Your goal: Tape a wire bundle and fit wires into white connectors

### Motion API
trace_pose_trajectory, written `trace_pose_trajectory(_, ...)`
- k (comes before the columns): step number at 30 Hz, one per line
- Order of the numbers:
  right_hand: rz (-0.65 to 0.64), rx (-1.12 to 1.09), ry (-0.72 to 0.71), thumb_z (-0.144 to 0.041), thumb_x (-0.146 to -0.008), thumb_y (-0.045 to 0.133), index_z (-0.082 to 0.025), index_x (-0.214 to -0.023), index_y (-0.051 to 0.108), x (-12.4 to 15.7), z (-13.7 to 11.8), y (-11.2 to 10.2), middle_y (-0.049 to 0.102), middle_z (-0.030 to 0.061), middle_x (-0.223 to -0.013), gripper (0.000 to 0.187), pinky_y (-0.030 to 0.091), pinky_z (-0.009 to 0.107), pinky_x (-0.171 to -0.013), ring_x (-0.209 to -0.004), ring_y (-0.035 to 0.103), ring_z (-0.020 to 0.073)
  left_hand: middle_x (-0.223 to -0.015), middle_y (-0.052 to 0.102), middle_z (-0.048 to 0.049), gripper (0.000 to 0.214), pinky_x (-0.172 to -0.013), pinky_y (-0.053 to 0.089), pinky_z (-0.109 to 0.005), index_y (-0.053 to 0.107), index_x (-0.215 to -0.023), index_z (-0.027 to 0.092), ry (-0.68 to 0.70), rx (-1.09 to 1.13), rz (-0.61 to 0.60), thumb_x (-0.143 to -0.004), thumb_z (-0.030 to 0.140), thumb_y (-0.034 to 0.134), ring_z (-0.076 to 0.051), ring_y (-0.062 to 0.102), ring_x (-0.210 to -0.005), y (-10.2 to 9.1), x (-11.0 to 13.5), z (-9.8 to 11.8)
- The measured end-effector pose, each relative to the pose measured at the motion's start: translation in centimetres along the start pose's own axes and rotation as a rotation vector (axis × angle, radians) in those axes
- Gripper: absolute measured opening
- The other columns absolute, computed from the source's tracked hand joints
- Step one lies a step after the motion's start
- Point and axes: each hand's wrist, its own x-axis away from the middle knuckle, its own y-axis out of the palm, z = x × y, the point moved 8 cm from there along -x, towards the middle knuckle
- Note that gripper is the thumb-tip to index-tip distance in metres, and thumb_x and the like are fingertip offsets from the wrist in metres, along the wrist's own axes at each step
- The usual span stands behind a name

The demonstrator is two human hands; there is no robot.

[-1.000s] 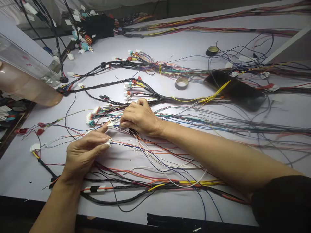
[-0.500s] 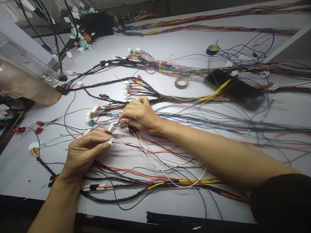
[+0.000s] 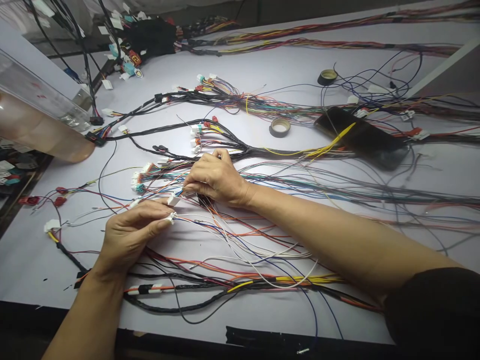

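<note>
My left hand (image 3: 137, 232) pinches a small white connector (image 3: 171, 217) between thumb and fingers. White, blue and orange wires (image 3: 221, 231) trail from it to the right. Just above it, a second white connector (image 3: 173, 199) touches the fingertips of that hand; whether it is gripped too, I cannot tell. Closed at its fingertips, my right hand (image 3: 215, 177) is at the thin wires behind the second connector. Its fingers hide exactly which wires they pinch. White connectors with orange and teal parts (image 3: 140, 179) lie to the left of my right hand.
Taped wire harnesses (image 3: 176, 309) run across the white table (image 3: 187, 340). Two black tape rolls (image 3: 280, 127) and a dark phone-like slab (image 3: 362, 140) lie farther back. A tinted bottle-like container (image 3: 41, 130) leans in at left. Red connectors (image 3: 60, 201) lie at the left.
</note>
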Motion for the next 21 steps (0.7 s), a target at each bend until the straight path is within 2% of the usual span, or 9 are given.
trace_pose_trajectory(4, 0.012, -0.002, -0.009, -0.035, -0.096, 0.061, -0.022, -0.093, 0.073, -0.01, 0.04, -0.02, 0.073, -0.0016, -0.092, 0.019, 0.017, 0.036, -0.088, -0.091, 0.052, 0.0161, -0.083, 0.075, -0.0002, 0.014, -0.092, 0.053, -0.031, 0.079, -0.081, 0.027, -0.003, 0.009, -0.010, -0.072, 0.016, 0.080, -0.016, 0.067, -0.085, 0.04, -0.10, -0.11)
trace_pose_trajectory(12, 0.017, -0.008, -0.020, -0.037, -0.097, 0.060, -0.021, -0.092, 0.073, 0.02, 0.02, 0.00, 0.073, -0.0005, -0.092, 0.021, 0.017, 0.037, -0.088, -0.090, 0.051, 0.0162, -0.078, 0.074, 0.0002, 0.013, -0.086, 0.054, -0.027, 0.079, -0.079, 0.028, -0.027, 0.088, 0.006, -0.070, 0.018, 0.081, -0.015, 0.067, -0.081, -0.02, -0.22, -0.07)
trace_pose_trajectory(21, 0.002, -0.013, -0.010, -0.035, -0.097, 0.060, -0.021, -0.094, 0.073, 0.04, -0.01, -0.01, 0.073, 0.0000, -0.094, 0.020, 0.017, 0.037, -0.088, -0.091, 0.051, 0.0165, -0.075, 0.074, -0.0015, 0.011, -0.083, 0.054, -0.030, 0.079, -0.075, 0.027, -0.095, 0.142, 0.045, -0.066, 0.024, 0.085, -0.017, 0.066, -0.078, -0.22, -0.26, -0.41)
